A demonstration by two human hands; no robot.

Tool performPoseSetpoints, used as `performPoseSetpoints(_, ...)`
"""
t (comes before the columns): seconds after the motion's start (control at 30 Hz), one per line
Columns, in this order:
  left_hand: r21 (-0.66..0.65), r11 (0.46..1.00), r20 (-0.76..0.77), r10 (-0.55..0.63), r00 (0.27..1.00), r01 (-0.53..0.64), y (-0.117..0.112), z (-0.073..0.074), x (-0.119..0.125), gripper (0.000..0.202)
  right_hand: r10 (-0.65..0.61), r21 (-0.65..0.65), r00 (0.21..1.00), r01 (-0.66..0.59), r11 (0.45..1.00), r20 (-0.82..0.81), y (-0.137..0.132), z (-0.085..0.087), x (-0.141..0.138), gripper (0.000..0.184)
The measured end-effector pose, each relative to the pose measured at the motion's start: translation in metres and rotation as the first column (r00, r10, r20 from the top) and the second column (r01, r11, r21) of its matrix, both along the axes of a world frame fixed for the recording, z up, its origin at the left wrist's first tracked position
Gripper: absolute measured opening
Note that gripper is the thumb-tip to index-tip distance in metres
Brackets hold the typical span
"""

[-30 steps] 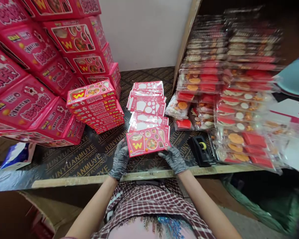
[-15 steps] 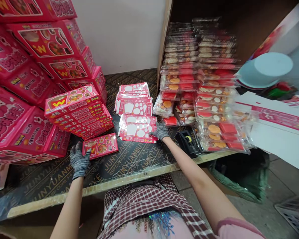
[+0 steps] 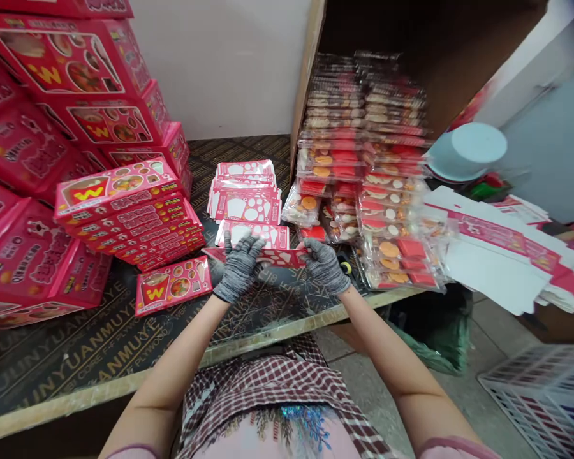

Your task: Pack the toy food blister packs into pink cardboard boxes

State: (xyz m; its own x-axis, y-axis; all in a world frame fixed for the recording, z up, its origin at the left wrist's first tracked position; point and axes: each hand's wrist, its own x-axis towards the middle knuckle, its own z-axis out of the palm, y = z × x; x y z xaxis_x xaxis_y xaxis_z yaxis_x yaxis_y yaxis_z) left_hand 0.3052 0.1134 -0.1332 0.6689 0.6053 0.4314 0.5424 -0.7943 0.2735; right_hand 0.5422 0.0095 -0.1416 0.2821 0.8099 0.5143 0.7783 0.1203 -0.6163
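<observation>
— Two gloved hands in the head view, the left hand (image 3: 239, 271) and the right hand (image 3: 324, 266): what lies between them?
— One flat red carton blank (image 3: 280, 257), its long axis crosswise, tilted edge-on above the plywood bench (image 3: 76, 376).
— Fingers?
— Right ones pinch its right end; left ones splay wide across it, grip unclear.

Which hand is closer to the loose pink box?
Left: the left hand is just right of the pink box; the right hand is farther right, on a flat card.
</observation>
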Motion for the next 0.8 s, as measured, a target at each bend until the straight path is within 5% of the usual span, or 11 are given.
performPoseSetpoints(0.13,-0.123,0.992,0.102,-0.018,0.995,0.030,-0.006,0.006,0.026,0.024,-0.151,0.061,0.988,0.153,0.986,-0.035,-0.034,0.027,-0.010,0.037)
performPoseSetpoints(0.3,-0.245,0.969,0.163,0.014,0.986,0.027,-0.020,-0.003,0.019,0.038,-0.108,-0.231,0.947,0.037,0.972,-0.303,-0.057,0.034,-0.038,0.068)
performPoseSetpoints(0.43,-0.131,0.974,-0.017,-0.188,0.982,0.184,-0.049,-0.012,0.004,0.089,0.063,-0.134,0.692,-0.227,0.965,-0.719,-0.055,0.028,-0.035,0.088)
performPoseSetpoints(0.5,-0.115,0.971,-0.158,-0.225,0.962,0.208,-0.065,-0.017,0.000,0.119,0.133,-0.044,0.559,-0.292,0.955,-0.818,-0.051,0.022,-0.033,0.093)
performPoseSetpoints(0.57,-0.138,0.973,-0.261,-0.216,0.941,0.185,-0.075,-0.017,-0.003,0.131,0.164,-0.014,0.511,-0.327,0.945,-0.843,-0.045,0.014,-0.034,0.092)
performPoseSetpoints(0.63,-0.153,0.981,-0.317,-0.161,0.935,0.117,-0.079,-0.014,-0.008,0.129,0.156,-0.041,0.536,-0.336,0.941,-0.830,-0.035,0.004,-0.033,0.081)
performPoseSetpoints(0.7,-0.175,0.984,-0.343,-0.084,0.936,0.024,-0.076,-0.008,-0.015,0.120,0.076,-0.159,0.690,-0.271,0.949,-0.720,-0.019,-0.004,-0.024,0.067)
performPoseSetpoints(0.8,-0.210,0.973,-0.359,0.014,0.933,-0.095,-0.071,0.001,-0.031,0.112,-0.158,-0.448,0.978,0.082,0.890,-0.136,0.013,-0.008,0.007,0.060)
